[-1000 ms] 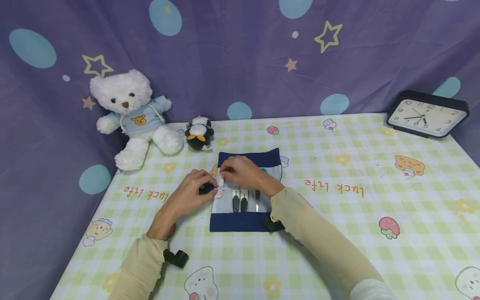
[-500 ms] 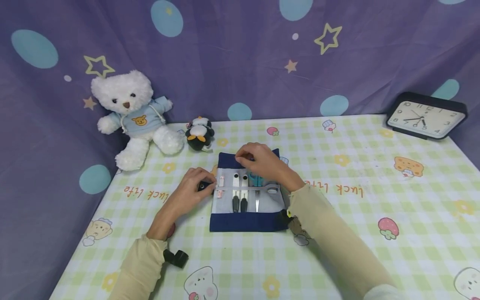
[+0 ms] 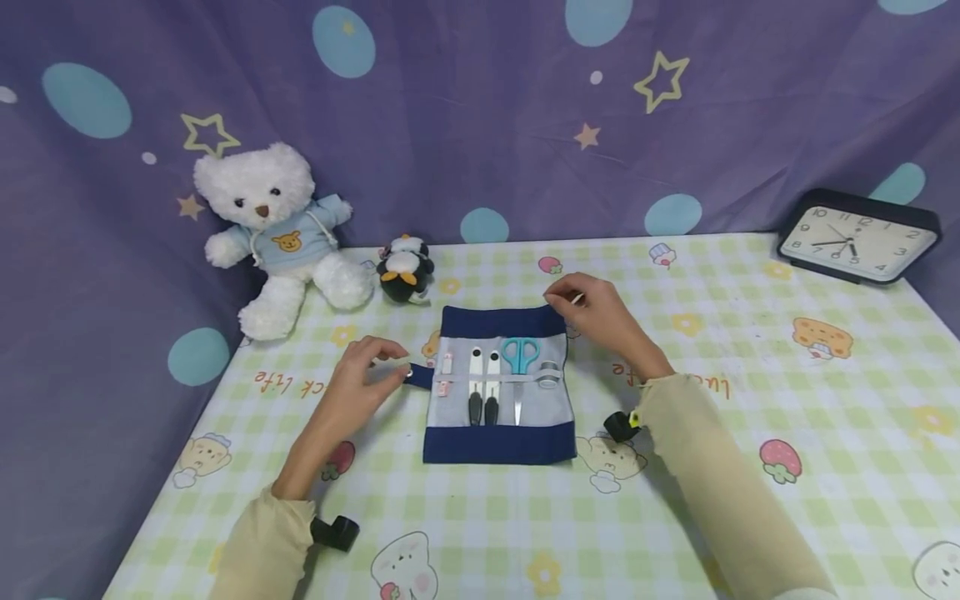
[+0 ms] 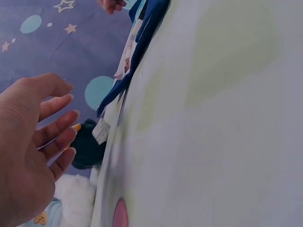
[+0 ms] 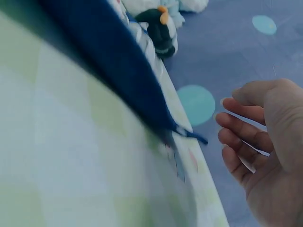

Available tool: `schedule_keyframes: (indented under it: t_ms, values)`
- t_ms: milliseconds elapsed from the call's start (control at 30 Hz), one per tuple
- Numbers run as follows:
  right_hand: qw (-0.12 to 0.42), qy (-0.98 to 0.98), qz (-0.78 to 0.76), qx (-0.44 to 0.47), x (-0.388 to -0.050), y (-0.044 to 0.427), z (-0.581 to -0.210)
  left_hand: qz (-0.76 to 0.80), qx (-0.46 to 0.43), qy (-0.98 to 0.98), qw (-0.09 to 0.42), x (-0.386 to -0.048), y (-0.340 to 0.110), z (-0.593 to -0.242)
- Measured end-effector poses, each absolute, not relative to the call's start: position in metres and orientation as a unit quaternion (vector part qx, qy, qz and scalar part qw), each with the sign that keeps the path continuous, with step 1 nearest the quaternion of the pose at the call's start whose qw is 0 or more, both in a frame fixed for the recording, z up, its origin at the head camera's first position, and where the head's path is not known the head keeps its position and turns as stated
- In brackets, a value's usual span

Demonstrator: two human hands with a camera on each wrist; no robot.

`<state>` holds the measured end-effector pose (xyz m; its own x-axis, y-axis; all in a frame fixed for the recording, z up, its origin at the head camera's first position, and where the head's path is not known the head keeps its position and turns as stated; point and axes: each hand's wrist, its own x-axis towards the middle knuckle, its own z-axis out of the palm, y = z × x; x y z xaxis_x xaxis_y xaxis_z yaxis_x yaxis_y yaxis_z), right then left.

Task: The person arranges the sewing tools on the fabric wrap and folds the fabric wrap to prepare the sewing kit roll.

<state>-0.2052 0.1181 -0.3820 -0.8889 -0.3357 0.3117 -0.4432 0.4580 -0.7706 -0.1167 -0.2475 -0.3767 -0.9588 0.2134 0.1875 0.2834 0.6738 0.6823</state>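
A navy fabric roll-up case (image 3: 498, 446) lies spread flat, its grey lining up. One elastic band crosses teal-handled scissors (image 3: 520, 356), two white tools with black ends (image 3: 483, 387), a small pink-and-white piece (image 3: 446, 364) and a round silver item (image 3: 549, 374). My left hand (image 3: 360, 375), fingers loosely bent, hovers by the case's snap strap (image 3: 420, 375); the left wrist view shows it apart from the strap. Beside the far right corner is my right hand (image 3: 596, 312), fingers relaxed and holding nothing in the right wrist view (image 5: 265, 137).
A white teddy bear (image 3: 285, 237) sits at the back left, with a penguin plush (image 3: 405, 268) beside it. At the back right stands a black-framed clock (image 3: 858, 237). A purple curtain (image 3: 510, 125) hangs behind the checked tablecloth (image 3: 697, 500).
My right hand has moved right from the case's left side to beyond its far right corner, uncovering the tools. My left hand has drawn slightly left, off the strap.
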Motion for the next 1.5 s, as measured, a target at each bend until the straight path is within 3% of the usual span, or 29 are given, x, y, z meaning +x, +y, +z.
schedule_keyframes:
  t_ms: [267, 500, 900, 1500]
  values:
    - [0.087, -0.849, 0.484, 0.192, -0.209, 0.132, -0.395, -0.372, -0.122, -0.920, 0.030, -0.100, -0.268, -0.365]
    - [0.081, -0.852, 0.485, 0.179, -0.210, 0.137, -0.403, -0.368, -0.140, -0.917, -0.068, -0.086, -0.267, -0.365]
    - [0.041, -0.861, 0.477, 0.170, -0.212, 0.138, -0.409, -0.382, -0.177, -0.886, -0.194, -0.062, -0.240, -0.363]
    - [0.027, -0.866, 0.461, 0.194, -0.218, 0.125, -0.407, -0.338, -0.159, -0.909, -0.185, -0.055, -0.228, -0.366]
